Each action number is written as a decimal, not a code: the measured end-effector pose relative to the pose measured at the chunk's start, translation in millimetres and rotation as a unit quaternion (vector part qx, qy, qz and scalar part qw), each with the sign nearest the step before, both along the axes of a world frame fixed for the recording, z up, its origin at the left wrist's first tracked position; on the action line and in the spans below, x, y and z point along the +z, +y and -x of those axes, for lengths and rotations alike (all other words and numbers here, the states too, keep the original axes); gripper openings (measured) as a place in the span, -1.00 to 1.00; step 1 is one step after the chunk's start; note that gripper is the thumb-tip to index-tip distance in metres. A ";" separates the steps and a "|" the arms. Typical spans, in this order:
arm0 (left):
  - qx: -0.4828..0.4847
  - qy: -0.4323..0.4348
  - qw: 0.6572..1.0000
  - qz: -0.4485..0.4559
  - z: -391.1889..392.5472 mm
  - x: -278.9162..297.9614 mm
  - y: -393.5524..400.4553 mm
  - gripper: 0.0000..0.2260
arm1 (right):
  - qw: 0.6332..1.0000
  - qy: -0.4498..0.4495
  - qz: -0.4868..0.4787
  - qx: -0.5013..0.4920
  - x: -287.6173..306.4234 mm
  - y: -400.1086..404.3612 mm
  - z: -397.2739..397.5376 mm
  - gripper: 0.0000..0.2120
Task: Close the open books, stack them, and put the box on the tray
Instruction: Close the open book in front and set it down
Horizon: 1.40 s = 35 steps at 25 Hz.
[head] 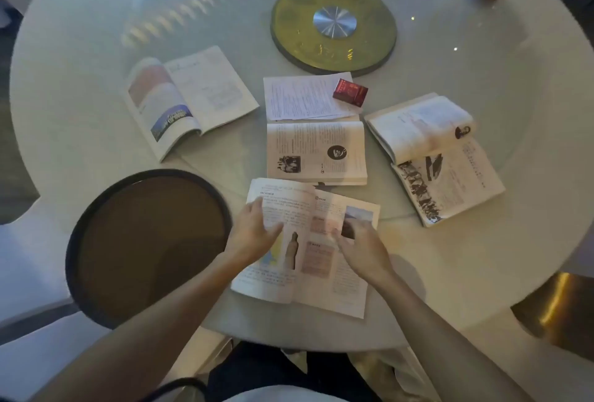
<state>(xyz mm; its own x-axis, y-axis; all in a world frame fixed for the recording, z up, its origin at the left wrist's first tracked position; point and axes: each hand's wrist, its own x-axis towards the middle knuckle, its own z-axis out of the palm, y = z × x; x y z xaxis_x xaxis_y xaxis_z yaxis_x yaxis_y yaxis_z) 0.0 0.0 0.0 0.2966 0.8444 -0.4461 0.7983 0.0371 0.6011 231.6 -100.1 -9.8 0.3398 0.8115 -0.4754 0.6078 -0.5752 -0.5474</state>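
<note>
Nearest open book (308, 250): lies flat at the table's near edge, pages up. Left hand (254, 231) rests on its left page, fingers spread loosely, gripping nothing. Right hand (363, 247) rests on its right page, fingers slightly curled; whether they pinch a page cannot be told.

Tray (96, 208): round, dark-rimmed, brown inside, just left of this book, overhanging the table edge.

Middle open book (316, 152): flat, just beyond the nearest one.

Right open book (434, 157): pages bulging upward, beside the middle one.

Left open book (186, 99): flat, angled, beyond the tray.

Loose printed sheets (299, 97): touching the middle book's far edge.

Box (350, 93): small, red, resting on the sheets' right corner, well apart from the tray.

Gold disc (334, 27): round, silver centre, beyond the box.

Table (96, 31): round, white.
</note>
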 end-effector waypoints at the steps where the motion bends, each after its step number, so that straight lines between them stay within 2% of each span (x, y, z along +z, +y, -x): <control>1: 0.046 -0.024 0.999 0.008 4.8 -5.6 0.0 -0.45 | 0.997 0.007 0.006 -0.081 -6.2 -4.1 -5.0 -0.68; 2: 0.078 -0.043 0.996 0.022 10.0 -8.6 -0.4 -0.52 | 0.986 0.024 0.023 -0.161 -11.4 -9.8 -9.2 -0.70; 4: 0.105 -0.052 0.992 0.044 20.4 -17.5 -4.3 -0.58 | 0.968 0.063 0.043 -0.240 -23.3 -26.8 -14.5 -0.78; 6: 0.121 -0.055 0.989 0.067 24.3 -22.9 -5.9 -0.57 | 0.956 0.122 0.036 -0.266 -30.6 -36.7 -17.1 -0.86; 9: 0.145 -0.051 0.985 0.082 25.0 -24.1 -5.4 -0.56 | 0.934 0.173 0.020 -0.312 -34.1 -38.0 -23.3 -0.85; 12: 0.156 -0.037 0.985 0.070 25.8 -20.5 -2.1 -0.65 | 0.911 0.218 0.038 -0.349 -30.4 -37.7 -31.9 -0.83; 16: 0.178 -0.084 0.980 0.027 22.3 4.0 12.3 -0.79 | 0.926 0.209 0.013 -0.315 -20.4 -36.3 -30.1 -0.80; 19: 0.122 -0.118 0.985 0.004 0.7 22.8 14.2 -0.84 | 0.920 0.260 -0.034 -0.292 -11.3 -24.1 -12.6 -0.71; 21: 0.052 -0.145 0.988 0.014 -22.9 30.5 5.5 -0.86 | 0.912 0.279 -0.051 -0.297 -8.1 -12.2 0.0 -0.78; 22: 0.011 -0.165 0.985 0.045 -33.5 31.1 -0.5 -0.85 | 0.904 0.294 -0.053 -0.305 -7.0 -6.7 4.1 -0.78; 24: -0.062 -0.205 0.963 0.165 -47.7 28.7 -8.9 -0.74 | 0.882 0.344 -0.047 -0.318 -3.9 1.5 8.3 -0.63; 26: -0.131 -0.194 0.945 0.229 -51.2 19.5 -14.8 -0.73 | 0.882 0.356 -0.038 -0.307 -1.3 6.4 10.5 -0.66; 27: -0.168 -0.166 0.948 0.212 -49.7 12.4 -15.2 -0.76 | 0.893 0.332 -0.032 -0.303 -3.3 8.3 10.5 -0.75; 29: -0.255 -0.034 0.960 0.112 -41.9 -8.0 -13.9 -0.76 | 0.910 0.272 -0.015 -0.311 -5.7 11.9 13.6 -0.77; 31: -0.307 0.067 0.948 0.051 -32.1 -27.0 -15.1 -0.60 | 0.907 0.253 0.001 -0.337 -12.5 12.6 15.1 -0.78; 33: -0.328 0.089 0.940 0.006 -27.6 -40.0 -16.6 -0.48 | 0.892 0.265 -0.001 -0.366 -15.9 12.8 15.2 -0.83; 35: -0.339 0.100 0.935 -0.034 -30.0 -47.3 -17.5 -0.42 | 0.892 0.256 -0.011 -0.373 -21.4 13.6 12.0 -0.85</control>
<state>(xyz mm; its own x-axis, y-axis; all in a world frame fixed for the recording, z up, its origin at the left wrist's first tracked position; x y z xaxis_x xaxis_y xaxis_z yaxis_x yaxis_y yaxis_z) 30.0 -17.5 -47.3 0.6893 0.5216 -0.5028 0.7221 -0.5501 0.4194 219.6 -86.5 -31.2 0.5314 0.4614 -0.7104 -0.2722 -0.7011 -0.6590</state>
